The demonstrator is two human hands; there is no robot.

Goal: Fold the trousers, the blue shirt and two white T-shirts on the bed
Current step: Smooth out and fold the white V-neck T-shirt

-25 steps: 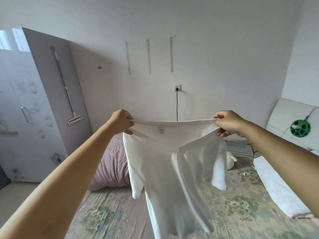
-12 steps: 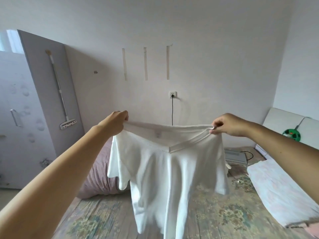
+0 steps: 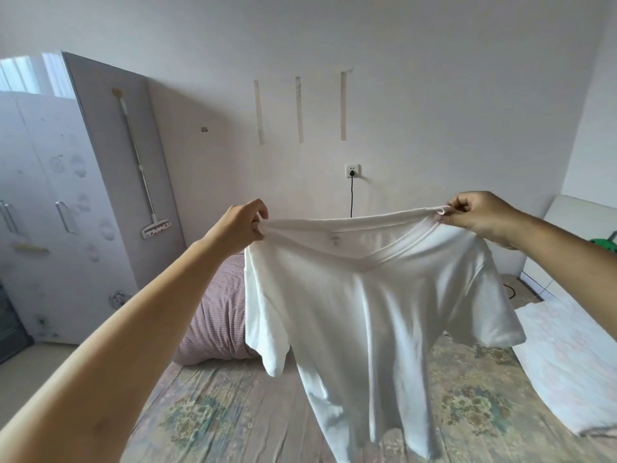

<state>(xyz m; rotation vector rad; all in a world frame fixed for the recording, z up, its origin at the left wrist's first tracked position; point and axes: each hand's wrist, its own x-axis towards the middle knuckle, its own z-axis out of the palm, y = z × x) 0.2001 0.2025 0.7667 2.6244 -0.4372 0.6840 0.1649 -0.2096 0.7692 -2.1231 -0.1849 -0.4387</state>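
Above bed: floral-patterned bed sheet (image 3: 233, 412) lies under limp white cotton T-shirt (image 3: 367, 312).
Grip: left hand (image 3: 242, 225) and right hand (image 3: 480, 213) pinch its shoulders.
Advice: lower flat, sleeves spread.

- Two arms show, entering from the lower left and from the right edge.
- Both forearms are bare up to the frame edge; no sleeve, cuff or glove shows on either.
- The left hand (image 3: 241, 225) wears no ring or band that can be seen, and its wrist carries no watch or bracelet.
- The right hand (image 3: 480, 213) is likewise unadorned, wrist bare.
- Fingernails look short and unpainted where they show, though they are small in the view.
- Nothing else of the person is in view.
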